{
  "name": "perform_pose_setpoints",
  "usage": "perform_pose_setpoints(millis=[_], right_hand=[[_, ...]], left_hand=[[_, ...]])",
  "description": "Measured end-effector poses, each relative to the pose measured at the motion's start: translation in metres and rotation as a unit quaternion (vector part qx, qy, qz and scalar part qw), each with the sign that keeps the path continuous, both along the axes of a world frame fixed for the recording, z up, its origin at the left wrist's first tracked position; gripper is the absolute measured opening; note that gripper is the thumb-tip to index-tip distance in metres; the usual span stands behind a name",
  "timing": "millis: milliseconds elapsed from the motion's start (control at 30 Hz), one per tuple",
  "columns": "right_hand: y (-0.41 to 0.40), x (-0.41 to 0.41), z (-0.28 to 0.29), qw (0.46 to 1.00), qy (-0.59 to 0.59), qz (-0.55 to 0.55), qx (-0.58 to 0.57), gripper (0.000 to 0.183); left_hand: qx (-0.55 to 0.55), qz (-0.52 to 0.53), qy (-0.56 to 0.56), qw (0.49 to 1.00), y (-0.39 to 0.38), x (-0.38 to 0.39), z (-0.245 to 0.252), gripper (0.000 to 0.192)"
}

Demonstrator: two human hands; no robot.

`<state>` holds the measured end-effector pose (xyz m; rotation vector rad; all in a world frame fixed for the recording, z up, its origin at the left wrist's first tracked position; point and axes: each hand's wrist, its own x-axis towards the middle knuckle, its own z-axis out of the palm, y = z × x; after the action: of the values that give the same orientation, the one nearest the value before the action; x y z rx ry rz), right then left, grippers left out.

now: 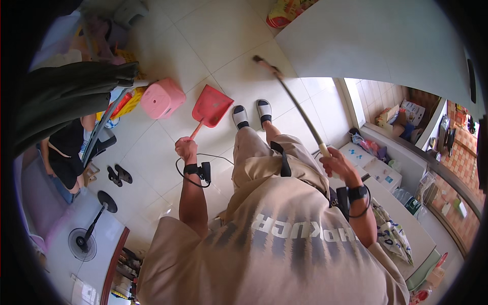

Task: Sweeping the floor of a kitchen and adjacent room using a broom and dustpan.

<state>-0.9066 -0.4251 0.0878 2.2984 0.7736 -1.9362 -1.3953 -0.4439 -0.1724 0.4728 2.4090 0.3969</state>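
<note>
My left hand [186, 148] is closed around the handle of a red plastic dustpan [214, 105], whose scoop is just beyond my feet's left side, over the tiled floor. In my right hand [336, 163] is the pale grip of a long-handled broom [299, 108]. Its dark metal-like shaft slants away to a small head at the upper middle, blurred, by the large pale panel. Whether the broom head touches the floor I cannot tell. Dustpan and broom are apart, with my slippered feet [252, 113] between them.
A pink plastic stool [163, 98] stands left of the dustpan. Dark sandals [119, 175] lie on the floor near a standing fan [82, 241]. Another person [63, 156] is at the far left. A large pale panel [373, 42] fills the upper right; a table [400, 213] is at my right.
</note>
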Motion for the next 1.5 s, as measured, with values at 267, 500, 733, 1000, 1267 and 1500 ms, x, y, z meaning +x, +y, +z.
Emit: perform_pose_setpoints(millis=[267,500,733,1000,1267,1500], right_hand=[[0.006,-0.022,-0.099,0.926,0.046,0.37,0.058,0.019],[0.035,-0.052,-0.016,0.985,0.167,-0.006,-0.035,0.023],[0.068,-0.065,-0.011,0.983,0.164,0.086,0.006,0.022],[0.176,-0.052,-0.076,0.932,-0.062,0.318,0.161,0.029],[0.308,-0.043,-0.181,0.882,-0.042,0.412,0.225,0.02],[0.405,-0.058,-0.2,0.933,0.017,0.308,0.187,0.014]], left_hand=[[-0.047,-0.076,0.105,0.99,-0.002,0.014,-0.023,0.006],[-0.027,-0.069,0.099,0.992,-0.019,-0.017,-0.047,0.006],[0.04,-0.111,0.072,0.99,-0.054,-0.039,-0.088,0.01],[0.118,0.072,0.01,0.99,-0.036,0.027,-0.035,0.017],[0.171,0.266,-0.03,0.948,0.001,0.077,0.0,0.021],[0.144,0.38,-0.053,0.912,0.062,0.098,0.009,0.03]])
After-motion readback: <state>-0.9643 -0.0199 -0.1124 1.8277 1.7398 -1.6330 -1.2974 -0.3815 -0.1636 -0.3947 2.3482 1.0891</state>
